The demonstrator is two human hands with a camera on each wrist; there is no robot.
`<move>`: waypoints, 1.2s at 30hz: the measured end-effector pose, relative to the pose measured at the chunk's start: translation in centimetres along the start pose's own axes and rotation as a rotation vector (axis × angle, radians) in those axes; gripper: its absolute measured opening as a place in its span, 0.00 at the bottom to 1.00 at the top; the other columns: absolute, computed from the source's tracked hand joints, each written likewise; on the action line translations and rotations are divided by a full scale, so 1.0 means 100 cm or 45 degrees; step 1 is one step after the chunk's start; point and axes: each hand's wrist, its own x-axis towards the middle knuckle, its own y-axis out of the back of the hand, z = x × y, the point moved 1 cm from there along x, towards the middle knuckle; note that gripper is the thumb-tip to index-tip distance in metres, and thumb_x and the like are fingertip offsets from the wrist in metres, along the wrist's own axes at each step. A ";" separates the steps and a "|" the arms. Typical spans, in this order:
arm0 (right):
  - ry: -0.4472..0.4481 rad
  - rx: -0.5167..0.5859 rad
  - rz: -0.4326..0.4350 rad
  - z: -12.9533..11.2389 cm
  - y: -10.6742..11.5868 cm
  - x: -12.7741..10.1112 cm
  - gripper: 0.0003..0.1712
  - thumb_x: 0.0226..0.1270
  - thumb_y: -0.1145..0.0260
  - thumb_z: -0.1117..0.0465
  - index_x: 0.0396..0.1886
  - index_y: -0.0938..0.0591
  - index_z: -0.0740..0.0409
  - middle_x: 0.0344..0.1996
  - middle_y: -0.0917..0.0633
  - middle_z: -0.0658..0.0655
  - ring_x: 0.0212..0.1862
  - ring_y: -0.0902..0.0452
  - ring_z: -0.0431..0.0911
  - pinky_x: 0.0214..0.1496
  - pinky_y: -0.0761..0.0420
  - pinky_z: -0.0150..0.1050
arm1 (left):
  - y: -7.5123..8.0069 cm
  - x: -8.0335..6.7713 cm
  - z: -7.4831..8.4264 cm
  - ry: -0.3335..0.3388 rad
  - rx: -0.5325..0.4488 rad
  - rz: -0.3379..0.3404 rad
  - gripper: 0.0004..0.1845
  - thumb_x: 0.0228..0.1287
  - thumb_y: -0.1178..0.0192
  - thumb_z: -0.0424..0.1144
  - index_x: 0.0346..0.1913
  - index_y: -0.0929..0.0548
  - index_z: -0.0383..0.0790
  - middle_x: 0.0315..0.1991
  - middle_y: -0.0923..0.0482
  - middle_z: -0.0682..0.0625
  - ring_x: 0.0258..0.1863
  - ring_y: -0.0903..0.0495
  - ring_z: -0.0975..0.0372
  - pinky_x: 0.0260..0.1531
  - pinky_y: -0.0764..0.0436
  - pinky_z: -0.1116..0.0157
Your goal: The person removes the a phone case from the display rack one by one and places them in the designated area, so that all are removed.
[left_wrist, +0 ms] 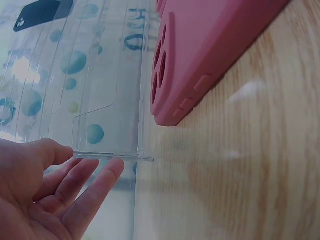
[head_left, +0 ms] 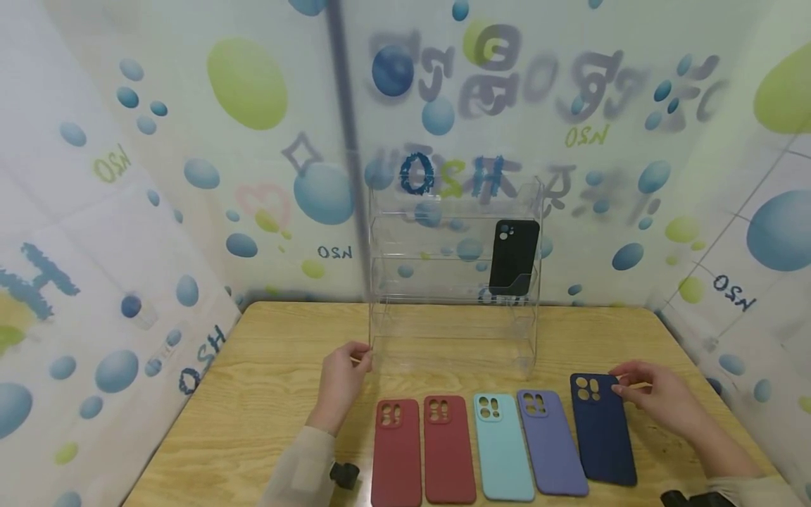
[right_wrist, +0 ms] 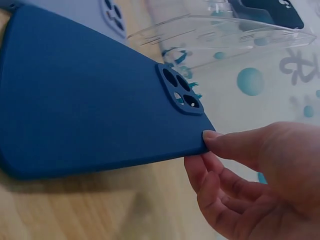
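My right hand [head_left: 662, 398] pinches the top right corner of a navy blue phone case [head_left: 603, 429]. In the right wrist view that corner sits between thumb and fingers, and the case [right_wrist: 95, 100] looks slightly raised from the table. A clear tiered display rack [head_left: 453, 327] stands upright at the back. Its left side edge is held between the thumb and fingers of my left hand [head_left: 345, 377], as the left wrist view shows. High on the rack's right side rests a black phone case [head_left: 514, 257].
Left of the navy case, a row of phone cases lies on the wooden table [head_left: 272, 366]: a purple case [head_left: 553, 443], a light blue case [head_left: 505, 451], a red case [head_left: 450, 451] and another red case [head_left: 396, 454]. Behind the rack rises a patterned wall [head_left: 266, 183].
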 end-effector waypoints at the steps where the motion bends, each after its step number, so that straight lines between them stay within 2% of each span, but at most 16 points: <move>1: -0.003 0.005 -0.007 0.001 -0.002 0.000 0.17 0.71 0.30 0.62 0.55 0.17 0.66 0.41 0.13 0.58 0.36 0.17 0.35 0.32 0.17 0.35 | 0.000 0.000 0.000 0.000 0.002 0.000 0.10 0.74 0.38 0.37 0.49 0.13 0.35 0.35 0.14 0.46 0.32 0.14 0.57 0.24 0.22 0.66; 6: -0.006 0.002 -0.038 0.007 -0.009 0.003 0.16 0.70 0.29 0.62 0.53 0.16 0.66 0.39 0.12 0.58 0.37 0.18 0.38 0.31 0.20 0.35 | 0.001 -0.001 0.001 0.001 0.003 0.000 0.09 0.74 0.38 0.37 0.49 0.13 0.35 0.35 0.14 0.47 0.31 0.15 0.59 0.24 0.22 0.66; 12: -0.041 -0.041 -0.083 0.010 -0.014 0.007 0.15 0.70 0.30 0.63 0.52 0.15 0.67 0.38 0.11 0.57 0.36 0.20 0.37 0.31 0.20 0.34 | 0.001 -0.002 0.000 0.014 -0.010 -0.020 0.10 0.75 0.39 0.37 0.50 0.13 0.34 0.34 0.14 0.47 0.33 0.15 0.56 0.25 0.21 0.66; 16: -0.033 -0.042 -0.094 0.008 -0.017 0.008 0.14 0.69 0.30 0.64 0.51 0.15 0.67 0.38 0.11 0.58 0.37 0.18 0.42 0.32 0.20 0.35 | 0.001 -0.002 0.000 0.013 -0.017 -0.015 0.10 0.74 0.39 0.37 0.49 0.13 0.34 0.34 0.14 0.47 0.33 0.14 0.55 0.25 0.21 0.66; 25: -0.087 -0.115 -0.070 0.008 -0.023 0.008 0.10 0.59 0.28 0.72 0.42 0.12 0.62 0.33 0.10 0.56 0.37 0.16 0.47 0.36 0.20 0.39 | 0.001 -0.001 0.000 0.006 -0.011 -0.005 0.10 0.74 0.38 0.37 0.49 0.13 0.34 0.34 0.14 0.48 0.31 0.15 0.59 0.25 0.21 0.66; 32: -0.127 -0.101 -0.074 0.004 -0.021 0.009 0.13 0.64 0.30 0.69 0.48 0.15 0.65 0.34 0.11 0.56 0.33 0.18 0.46 0.34 0.20 0.41 | 0.001 0.000 0.001 -0.011 -0.004 0.011 0.09 0.73 0.38 0.36 0.48 0.13 0.34 0.33 0.14 0.48 0.30 0.16 0.61 0.25 0.22 0.67; 36: -0.094 -0.116 -0.018 -0.004 -0.017 0.010 0.14 0.66 0.32 0.67 0.50 0.15 0.67 0.34 0.12 0.56 0.33 0.18 0.45 0.30 0.22 0.39 | 0.001 0.000 0.001 -0.008 0.001 0.007 0.09 0.73 0.38 0.36 0.48 0.13 0.34 0.33 0.14 0.48 0.30 0.16 0.62 0.24 0.22 0.67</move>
